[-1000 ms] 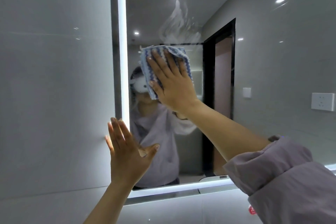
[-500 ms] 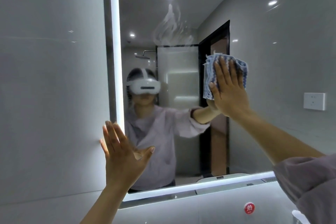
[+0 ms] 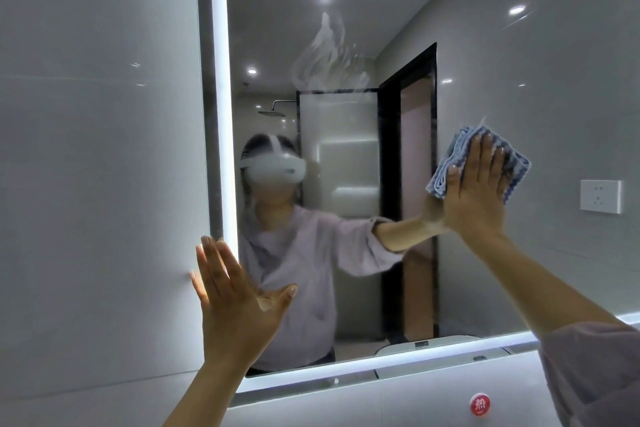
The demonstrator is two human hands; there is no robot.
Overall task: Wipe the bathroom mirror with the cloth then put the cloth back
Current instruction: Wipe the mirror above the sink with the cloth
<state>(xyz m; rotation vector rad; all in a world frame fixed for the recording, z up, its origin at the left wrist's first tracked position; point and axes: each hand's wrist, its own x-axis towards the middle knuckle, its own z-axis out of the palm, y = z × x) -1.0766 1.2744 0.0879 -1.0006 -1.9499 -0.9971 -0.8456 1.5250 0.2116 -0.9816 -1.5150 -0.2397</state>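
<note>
The folded blue cloth (image 3: 485,163), ribbed with darker stripes, lies flat against the glass of the bathroom mirror (image 3: 346,253), pinned there under the right hand (image 3: 474,191); that hand is spread wide, palm to the cloth, fingers pointing up, pressing rather than gripping, and the cloth's corners show above the fingertips and to either side of the palm. Up and to the left of this hand a feathery white smear (image 3: 329,55) marks the glass; to its right a white wall socket (image 3: 601,196) appears in the reflection. The left hand (image 3: 235,305) is lower and well to the left, open with fingers together and thumb out, resting at the mirror's lit left edge strip (image 3: 221,114) where it meets the grey wall tile (image 3: 97,184); it holds nothing. Below the right forearm runs the lit bottom edge, and under it a round red sticker (image 3: 480,404) sits on the wall.
</note>
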